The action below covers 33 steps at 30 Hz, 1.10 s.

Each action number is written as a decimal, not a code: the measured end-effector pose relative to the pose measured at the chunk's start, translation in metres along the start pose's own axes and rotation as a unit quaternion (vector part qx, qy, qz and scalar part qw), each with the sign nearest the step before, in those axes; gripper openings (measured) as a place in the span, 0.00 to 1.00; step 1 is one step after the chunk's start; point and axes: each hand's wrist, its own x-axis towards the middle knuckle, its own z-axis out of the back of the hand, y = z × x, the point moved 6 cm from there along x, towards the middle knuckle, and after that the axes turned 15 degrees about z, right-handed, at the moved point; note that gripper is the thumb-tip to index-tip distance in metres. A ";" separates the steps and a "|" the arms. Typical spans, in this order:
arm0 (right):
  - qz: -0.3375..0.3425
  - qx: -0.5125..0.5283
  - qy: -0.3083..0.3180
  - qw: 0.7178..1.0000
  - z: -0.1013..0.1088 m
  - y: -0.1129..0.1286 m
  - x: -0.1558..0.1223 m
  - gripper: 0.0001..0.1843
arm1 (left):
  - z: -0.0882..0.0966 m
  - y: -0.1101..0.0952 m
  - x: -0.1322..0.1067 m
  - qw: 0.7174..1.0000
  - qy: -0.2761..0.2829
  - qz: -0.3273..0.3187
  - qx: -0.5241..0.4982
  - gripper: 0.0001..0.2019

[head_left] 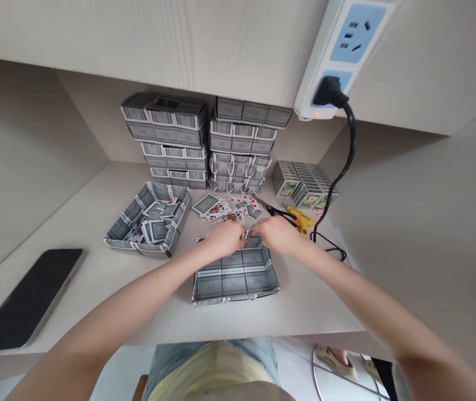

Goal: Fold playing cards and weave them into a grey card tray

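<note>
Nearest, past the front edge of the pale, wood-grained surface [317,303], sits a shallow rectangular card tray [235,275], built from playing cards with grey patterned backs, its walls low and slightly splayed. It lies just back from that edge, with bare room on both sides. The left hand [225,236] and right hand [277,234] meet at its far wall, almost touching each other. Both have their fingers curled narrow and are pinched on that wall; the fingertips themselves are hidden.

To the left, well apart, a flat black phone [29,298] lies glossy side up near the front edge. Farther back on the left stands a second tray [118,228] of the same make, with a few cards lying loose inside it.

Just beyond the hands, loose cards [221,209] are scattered — some face up, some showing the grey back. To the right of them lie black-handled scissors [277,211] and a yellow glue gun [301,219], touching or nearly so. A black cable [348,156] climbs from there to a white power strip [342,50] under the shelf above.

At the back wall, two stacks of trays [204,139] rise side by side. Right of them a block of card packs [304,184] leans — close to the side wall, so open room is tight there.
</note>
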 end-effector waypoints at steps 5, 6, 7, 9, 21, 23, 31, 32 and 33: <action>0.003 -0.020 0.009 1.000 -0.001 0.005 0.001 0.10 | 0.000 -0.002 -0.001 1.000 -0.004 -0.002 0.000 0.12; 0.001 -0.024 0.007 1.000 -0.001 0.006 0.001 0.10 | 0.000 -0.001 -0.001 1.000 -0.001 0.004 -0.001 0.12; -0.001 -0.027 0.003 1.000 -0.001 0.006 0.000 0.10 | 0.000 -0.001 -0.001 1.000 0.002 0.009 -0.002 0.12; -0.009 -0.031 -0.011 0.999 -0.002 0.006 -0.001 0.10 | 0.000 -0.001 0.000 1.000 0.004 0.015 -0.007 0.12; -0.060 0.023 -0.068 0.996 -0.009 0.003 -0.010 0.13 | -0.008 -0.002 0.000 0.999 0.018 0.030 -0.030 0.15; -0.067 0.028 -0.069 0.995 -0.010 0.003 -0.012 0.13 | -0.008 -0.003 0.000 0.999 0.020 0.028 -0.031 0.14; -0.051 0.000 -0.017 0.999 -0.007 0.012 -0.008 0.12 | -0.003 -0.003 -0.002 0.997 0.034 0.051 -0.035 0.15; -0.047 -0.007 -0.011 0.999 -0.006 0.014 -0.007 0.11 | -0.003 -0.003 -0.002 0.997 0.034 0.053 -0.033 0.15; -0.045 -0.012 -0.007 0.999 -0.006 0.015 -0.006 0.11 | -0.003 -0.003 -0.001 0.998 0.031 0.052 -0.031 0.16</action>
